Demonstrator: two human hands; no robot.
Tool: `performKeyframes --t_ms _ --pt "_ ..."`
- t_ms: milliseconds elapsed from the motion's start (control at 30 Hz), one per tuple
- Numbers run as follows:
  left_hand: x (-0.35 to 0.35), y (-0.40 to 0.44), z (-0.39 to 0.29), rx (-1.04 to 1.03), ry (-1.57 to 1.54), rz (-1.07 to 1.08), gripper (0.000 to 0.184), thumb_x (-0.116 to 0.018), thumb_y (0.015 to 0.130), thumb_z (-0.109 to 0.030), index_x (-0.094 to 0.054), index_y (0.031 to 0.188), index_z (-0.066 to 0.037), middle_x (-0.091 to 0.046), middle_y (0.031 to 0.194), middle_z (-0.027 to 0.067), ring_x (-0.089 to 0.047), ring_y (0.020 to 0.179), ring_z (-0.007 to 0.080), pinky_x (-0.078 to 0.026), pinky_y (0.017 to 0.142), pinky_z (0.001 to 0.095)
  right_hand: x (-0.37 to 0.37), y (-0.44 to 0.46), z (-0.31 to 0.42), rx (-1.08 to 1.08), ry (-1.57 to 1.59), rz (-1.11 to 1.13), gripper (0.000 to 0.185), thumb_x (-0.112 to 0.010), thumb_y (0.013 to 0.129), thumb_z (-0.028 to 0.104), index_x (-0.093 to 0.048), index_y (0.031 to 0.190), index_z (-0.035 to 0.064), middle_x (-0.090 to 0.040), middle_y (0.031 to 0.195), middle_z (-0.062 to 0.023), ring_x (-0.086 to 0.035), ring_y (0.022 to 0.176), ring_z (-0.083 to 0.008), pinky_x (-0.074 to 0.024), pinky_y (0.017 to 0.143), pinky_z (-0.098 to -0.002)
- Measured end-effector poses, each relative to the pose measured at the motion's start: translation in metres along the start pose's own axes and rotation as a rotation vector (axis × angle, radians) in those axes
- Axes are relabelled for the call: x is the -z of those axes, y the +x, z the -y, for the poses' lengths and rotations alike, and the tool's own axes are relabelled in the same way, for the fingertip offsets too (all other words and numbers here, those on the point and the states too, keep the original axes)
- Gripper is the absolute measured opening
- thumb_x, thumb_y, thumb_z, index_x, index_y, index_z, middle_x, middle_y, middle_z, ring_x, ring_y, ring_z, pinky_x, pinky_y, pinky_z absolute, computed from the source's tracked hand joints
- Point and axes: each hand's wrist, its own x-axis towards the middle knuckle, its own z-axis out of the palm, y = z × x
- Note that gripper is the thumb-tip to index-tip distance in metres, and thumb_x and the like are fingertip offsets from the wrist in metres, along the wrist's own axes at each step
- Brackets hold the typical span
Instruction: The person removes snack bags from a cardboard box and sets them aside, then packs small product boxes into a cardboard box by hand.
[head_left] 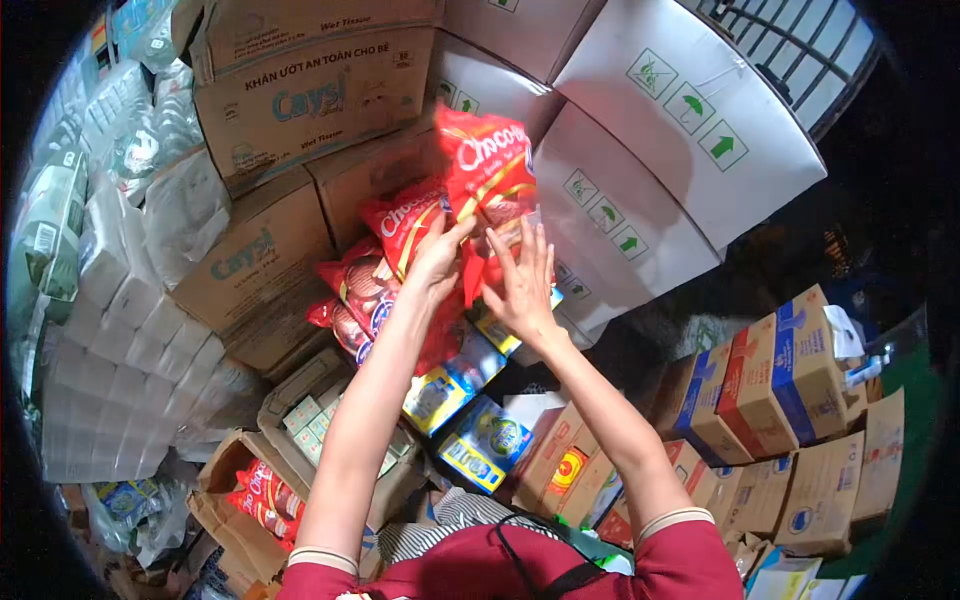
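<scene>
You've got both hands up at a red choc bag [488, 150], top one of the pile, standing approx. upright just beyond your fingers, upper end blurred. Your L hand [435, 262] has its thumb at the bag's lower L edge; the other fingers are partly hidden, so can't tell if they're closed on it. Your R hand [522, 285] is unclenched, fingers spread over the bag's lower R part. Just L of your L hand, more choc bags [355, 282] lean together. Nearer you than the grip, betw. your forearms: blue/yellow boxes [490, 435]. Beyond & R of your R hand: white ctns [760, 110] w/ green marks. Beyond & L of your L hand: brown Caysi ctns [385, 105]. Well L of the grip: clear-wrapped packs [130, 335]. Nearer you, L of your L forearm: an open ctn [213, 492] w/ red bags [265, 500] in it, & next to it small pale pkts [305, 420] in a box. R of your R forearm: brown ctns w/ blue & red tape [750, 380].
</scene>
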Motion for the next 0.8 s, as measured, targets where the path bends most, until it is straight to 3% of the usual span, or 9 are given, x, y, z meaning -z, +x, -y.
performKeyframes --t_ms 100,200,233,267,300,367,500,633,800 --pt "0.014 -0.013 0.02 0.035 0.075 -0.126 0.046 -0.056 0.08 -0.011 -0.037 0.122 -0.004 -0.054 0.101 0.004 -0.052 0.086 0.0124 -0.045 0.064 0.0254 -0.049 0.009 -0.036 -0.069 -0.048 0.022 0.073 -0.062 0.066 0.013 -0.029 0.131 0.0185 -0.011 0.137 -0.0202 -0.011 0.126 -0.0415 -0.0142 0.099 -0.0572" --pt "0.029 -0.06 0.037 0.166 0.125 -0.301 0.035 -0.055 0.082 -0.014 -0.045 0.115 -0.006 -0.054 0.1 0.0045 -0.053 0.077 0.0127 -0.044 0.06 0.0252 -0.092 0.023 -0.05 -0.285 0.058 0.106 0.084 -0.063 0.067 0.039 -0.02 0.134 0.0133 -0.014 0.135 -0.0228 -0.01 0.126 -0.042 -0.0123 0.099 -0.0571" --pt "0.036 -0.077 0.041 0.165 0.019 -0.232 0.037 -0.055 0.081 -0.014 -0.045 0.115 -0.004 -0.054 0.099 0.0059 -0.054 0.078 0.0133 -0.045 0.064 0.0259 -0.107 0.029 -0.053 -0.372 0.083 0.155 0.089 -0.064 0.067 0.046 -0.017 0.134 0.0114 -0.015 0.135 -0.0233 -0.01 0.126 -0.0421 -0.012 0.099 -0.0564" --pt "0.047 -0.091 0.048 0.165 0.015 -0.188 0.037 -0.055 0.081 -0.014 -0.045 0.115 -0.004 -0.054 0.1 0.0067 -0.055 0.081 0.0141 -0.046 0.068 0.0271 -0.144 0.034 -0.075 -0.529 0.154 0.248 0.104 -0.063 0.06 0.06 -0.007 0.136 0.0155 -0.003 0.139 -0.0229 -0.005 0.124 -0.0491 -0.0095 0.097 -0.061" --pt "0.058 -0.107 0.055 0.161 0.005 -0.149 0.038 -0.055 0.081 -0.015 -0.044 0.115 -0.003 -0.054 0.1 0.0074 -0.055 0.083 0.015 -0.046 0.072 0.0283 -0.166 0.038 -0.089 -0.602 0.148 0.296 0.104 -0.065 0.058 0.059 -0.012 0.136 0.015 -0.015 0.137 -0.0248 -0.017 0.124 -0.0457 -0.0161 0.097 -0.0575" --pt "0.07 -0.145 0.058 0.185 0.063 -0.165 0.039 -0.055 0.081 -0.014 -0.044 0.116 -0.002 -0.054 0.103 0.0088 -0.055 0.09 0.0165 -0.046 0.078 0.0298 -0.181 0.042 -0.106 -0.4 0.363 0.173 0.09 -0.064 0.065 0.047 -0.022 0.132 0.0055 -0.043 0.119 -0.0249 -0.044 0.109 -0.0372 -0.0346 0.091 -0.0448" --pt "0.099 -0.213 0.074 0.187 0.032 -0.316 0.036 -0.051 0.085 -0.017 -0.043 0.116 -0.002 -0.053 0.104 0.0105 -0.053 0.095 0.0175 -0.046 0.079 0.0308 -0.189 0.032 -0.115 -0.196 0.311 0.061 0.062 -0.052 0.078 0.024 -0.027 0.128 -0.0019 -0.04 0.121 -0.0273 -0.04 0.111 -0.039 -0.0298 0.095 -0.0405" --pt "0.126 -0.276 0.09 0.168 -0.142 -0.458 0.03 -0.044 0.087 -0.01 -0.043 0.116 -0.001 -0.055 0.101 0.0117 -0.055 0.091 0.0194 -0.046 0.08 0.0312 -0.173 0.024 -0.123 -0.159 0.076 0.012 0.062 -0.052 0.077 0.025 -0.027 0.129 0.0003 -0.033 0.127 -0.0265 -0.03 0.118 -0.0379 -0.0244 0.098 -0.0455" --pt "0.143 -0.325 0.096 0.122 -0.221 -0.648 0.029 -0.044 0.086 -0.007 -0.044 0.115 -0.001 -0.055 0.102 0.0129 -0.056 0.089 0.0219 -0.047 0.079 0.0321 -0.161 0.019 -0.135 -0.572 -0.275 0.378 0.068 -0.052 0.08 0.026 -0.016 0.132 0.0025 -0.022 0.127 -0.037 -0.024 0.121 -0.0429 -0.0244 0.098 -0.0487"
